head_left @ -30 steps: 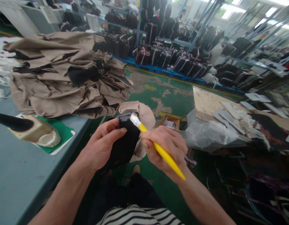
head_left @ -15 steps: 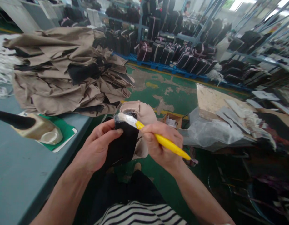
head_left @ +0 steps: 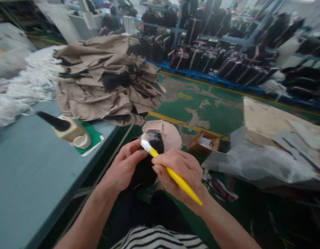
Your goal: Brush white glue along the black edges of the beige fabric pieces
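My left hand point(head_left: 125, 164) pinches the left edge of a black fabric piece point(head_left: 141, 171) between thumb and fingers, above my lap. A beige cloth part point(head_left: 172, 136) shows behind and to the right of it. The upper area of the black piece has a glossy, wet-looking patch point(head_left: 155, 140). In my right hand point(head_left: 177, 169) is a paintbrush point(head_left: 185, 186) with a yellow handle, gripped near its metal collar. Its pale bristles touch the black piece's upper left edge, close to my left fingertips.
On the blue-grey table point(head_left: 25, 169) at left, a cream container point(head_left: 71, 129) with a black handle stands on a green board point(head_left: 93, 133). Behind are heaped beige fabric point(head_left: 84, 93) and white strips point(head_left: 27, 83). A cardboard box point(head_left: 214, 143) and plastic sheeting point(head_left: 232, 159) lie right.
The view has turned left, so the surroundings sit further right. The black piece has tilted, showing its glossy upper patch. The brush handle points more steeply down, with bristles still at the upper left edge.
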A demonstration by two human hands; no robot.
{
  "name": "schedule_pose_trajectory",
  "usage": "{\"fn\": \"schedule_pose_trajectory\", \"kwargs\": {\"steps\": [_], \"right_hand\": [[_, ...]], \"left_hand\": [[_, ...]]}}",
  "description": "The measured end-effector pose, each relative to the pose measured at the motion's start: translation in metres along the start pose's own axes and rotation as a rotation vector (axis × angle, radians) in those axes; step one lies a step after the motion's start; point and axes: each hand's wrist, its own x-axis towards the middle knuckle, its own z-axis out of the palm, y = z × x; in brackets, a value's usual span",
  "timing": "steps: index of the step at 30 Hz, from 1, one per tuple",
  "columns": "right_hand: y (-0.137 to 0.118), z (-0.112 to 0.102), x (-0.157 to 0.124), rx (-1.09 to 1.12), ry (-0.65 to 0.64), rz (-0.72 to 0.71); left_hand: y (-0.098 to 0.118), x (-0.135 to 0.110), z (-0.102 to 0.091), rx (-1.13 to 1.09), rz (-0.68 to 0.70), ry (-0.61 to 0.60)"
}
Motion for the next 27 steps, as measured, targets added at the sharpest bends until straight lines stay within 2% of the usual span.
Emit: {"fn": "schedule_pose_trajectory", "kwargs": {"steps": [3, 7, 9, 11, 13, 16, 21, 24, 27], "right_hand": [[-0.002, 0.002, -0.006, 0.122, 0.029, 0.051], [0.014, 0.003, -0.016, 0.179, 0.112, 0.119], [0.021, 0.011, -0.016, 0.119, 0.047, 0.147], [0.021, 0.024, -0.012, 0.132, -0.093, 0.074], [0.013, 0.043, -0.006, 0.232, -0.238, -0.036], [-0.010, 0.075, 0.008, 0.360, -0.402, -0.160], [-0.050, 0.137, 0.037, 0.412, -0.589, -0.316], [-0.078, 0.180, 0.050, 0.545, -0.736, -0.424], [-0.115, 0.219, 0.059, 0.670, -0.767, -0.479]], "left_hand": [[-0.011, -0.017, -0.010, -0.028, -0.015, 0.041], [-0.015, -0.056, -0.031, -0.003, -0.047, 0.121], [-0.013, -0.080, -0.039, 0.100, -0.011, 0.172], [-0.010, -0.104, -0.047, 0.262, 0.015, 0.233], [-0.011, -0.129, -0.054, 0.453, 0.065, 0.344], [-0.017, -0.171, -0.068, 0.688, 0.209, 0.539], [-0.029, -0.239, -0.105, 0.836, 0.410, 0.657], [-0.018, -0.266, -0.130, 0.799, 0.368, 0.804], [0.009, -0.289, -0.155, 0.709, 0.274, 0.798]]}}
